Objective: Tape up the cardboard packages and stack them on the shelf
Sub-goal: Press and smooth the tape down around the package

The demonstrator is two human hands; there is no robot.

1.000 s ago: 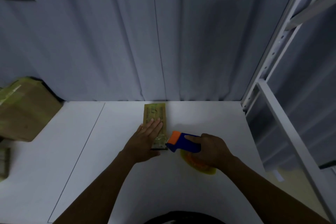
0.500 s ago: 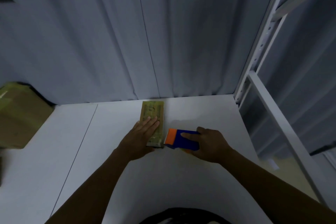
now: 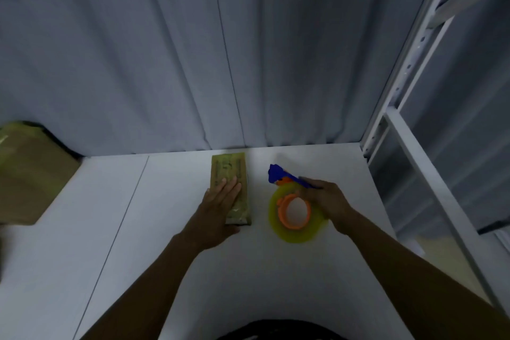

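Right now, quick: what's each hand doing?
Left hand: open, pressing flat on the package.
Right hand: holding the tape dispenser.

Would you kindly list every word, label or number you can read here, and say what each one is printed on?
Nothing here can be read.
On the small package: dark printed marks on its top, beyond the left hand, too blurred to read.
On the tape dispenser and the large package: no text shows.
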